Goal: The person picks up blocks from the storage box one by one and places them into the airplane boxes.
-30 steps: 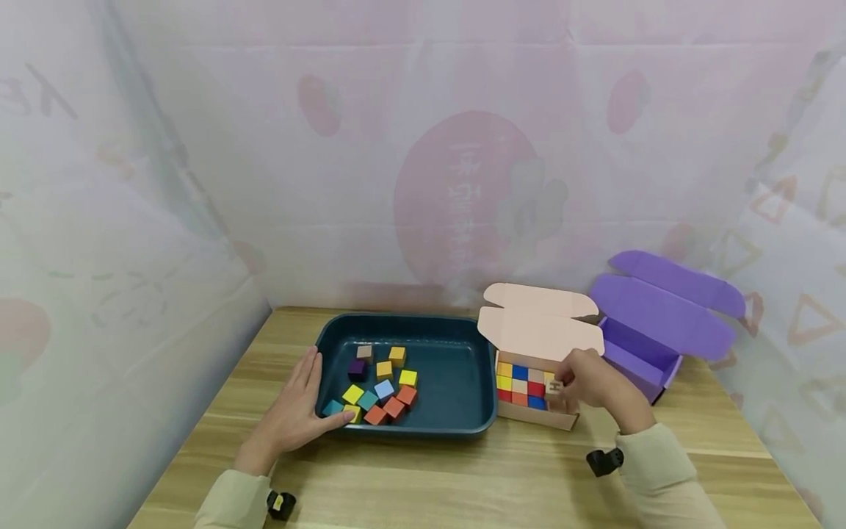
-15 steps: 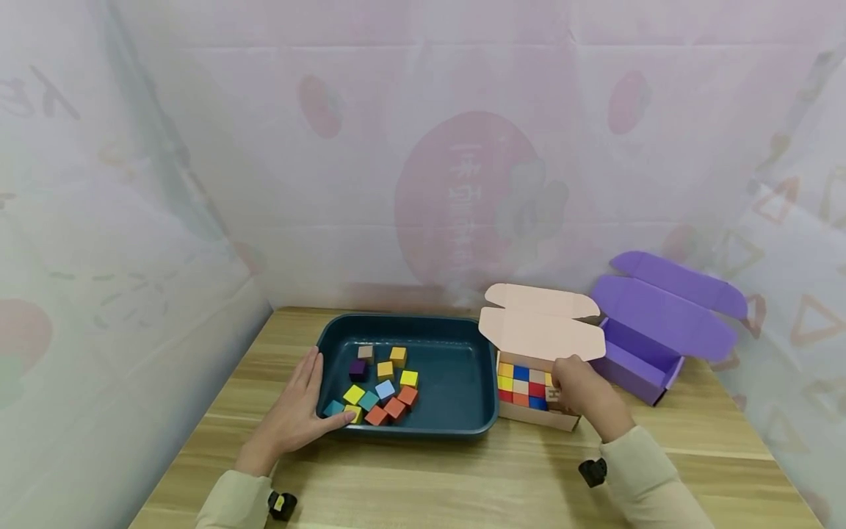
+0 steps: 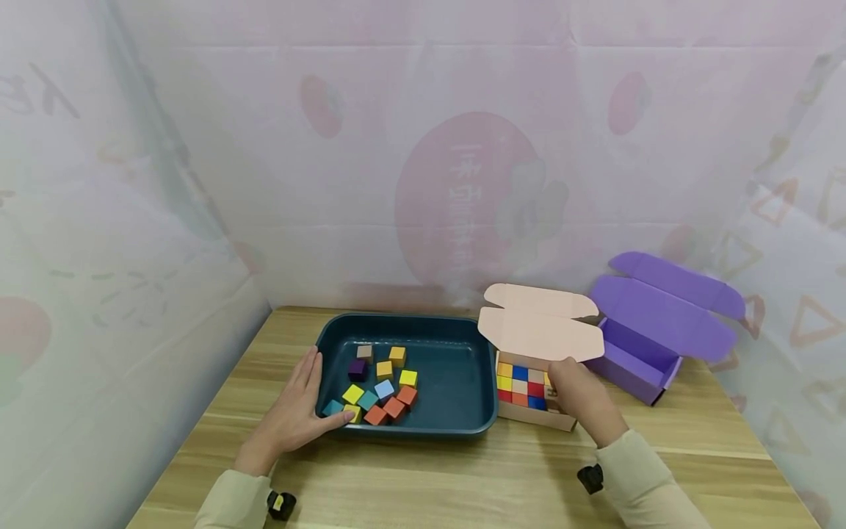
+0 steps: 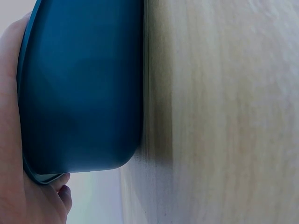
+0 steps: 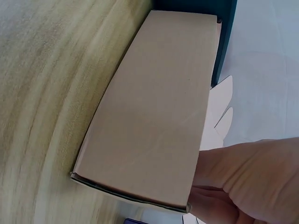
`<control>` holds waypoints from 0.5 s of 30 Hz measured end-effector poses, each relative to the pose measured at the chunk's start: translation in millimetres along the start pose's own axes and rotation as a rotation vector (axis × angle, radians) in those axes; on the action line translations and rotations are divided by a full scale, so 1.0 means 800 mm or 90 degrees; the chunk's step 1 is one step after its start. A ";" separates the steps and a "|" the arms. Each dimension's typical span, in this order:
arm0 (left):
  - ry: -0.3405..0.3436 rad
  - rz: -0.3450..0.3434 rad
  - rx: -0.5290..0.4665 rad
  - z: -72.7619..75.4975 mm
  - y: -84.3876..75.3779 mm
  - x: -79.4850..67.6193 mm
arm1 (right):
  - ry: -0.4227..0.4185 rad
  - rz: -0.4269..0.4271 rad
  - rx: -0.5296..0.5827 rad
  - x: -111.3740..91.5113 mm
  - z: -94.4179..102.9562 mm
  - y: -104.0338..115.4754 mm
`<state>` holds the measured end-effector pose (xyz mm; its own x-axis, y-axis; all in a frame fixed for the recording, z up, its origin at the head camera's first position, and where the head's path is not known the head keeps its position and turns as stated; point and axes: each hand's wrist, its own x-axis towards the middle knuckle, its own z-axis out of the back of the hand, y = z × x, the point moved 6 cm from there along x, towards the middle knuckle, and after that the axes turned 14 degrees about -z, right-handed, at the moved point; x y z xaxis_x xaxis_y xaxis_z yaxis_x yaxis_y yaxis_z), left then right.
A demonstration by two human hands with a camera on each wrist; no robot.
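Observation:
My left hand (image 3: 294,408) rests along the left rim of a dark teal tray (image 3: 456,427). Its fingers lie straight against the side, and the thumb reaches over the near rim beside a yellow cube (image 3: 353,414). Several coloured cubes lie loose in the tray's left half. My right hand (image 3: 581,393) reaches into the right end of an open peach cardboard box (image 3: 538,417), pinching a wooden letter block (image 3: 551,392) that its fingers mostly hide. Rows of coloured cubes (image 3: 520,386) fill the box's left part. In the right wrist view, the box wall (image 5: 145,112) hides the fingertips.
Behind the right hand stands an open purple box (image 3: 637,360), its lid (image 3: 667,312) folded back. The peach lid (image 3: 542,330) also lies back. A wood-grain table (image 3: 423,477) holds everything, and a printed cloth (image 3: 482,184) hangs behind it.
My right hand has moved slightly left and lowered the wooden block into the peach box, so its letter face is now mostly covered. The left hand and tray have stayed in place.

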<state>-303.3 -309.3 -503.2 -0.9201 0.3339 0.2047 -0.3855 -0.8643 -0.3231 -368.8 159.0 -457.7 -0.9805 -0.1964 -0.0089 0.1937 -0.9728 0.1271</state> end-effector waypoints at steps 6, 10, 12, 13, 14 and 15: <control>0.000 0.000 0.002 0.001 0.000 0.000 | 0.010 -0.010 0.008 -0.002 0.009 0.007; 0.000 -0.002 0.007 0.001 0.000 0.001 | 0.022 -0.012 0.055 -0.005 0.023 0.019; 0.001 -0.002 0.006 0.001 -0.001 0.001 | 0.026 -0.003 0.078 -0.007 0.032 0.029; 0.002 -0.002 0.006 0.001 -0.001 0.001 | 0.028 0.007 0.089 -0.007 0.036 0.035; 0.003 0.000 0.006 0.001 -0.001 0.001 | 0.031 0.018 0.097 -0.007 0.039 0.042; 0.004 0.001 0.006 0.001 -0.001 0.001 | 0.036 0.028 0.107 -0.007 0.041 0.049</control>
<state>-303.6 -308.6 -501.6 -0.9210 0.3348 0.1990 -0.3837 -0.8681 -0.3149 -356.9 126.0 -419.9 -0.9668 -0.2496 -0.0552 0.2233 -0.9297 0.2929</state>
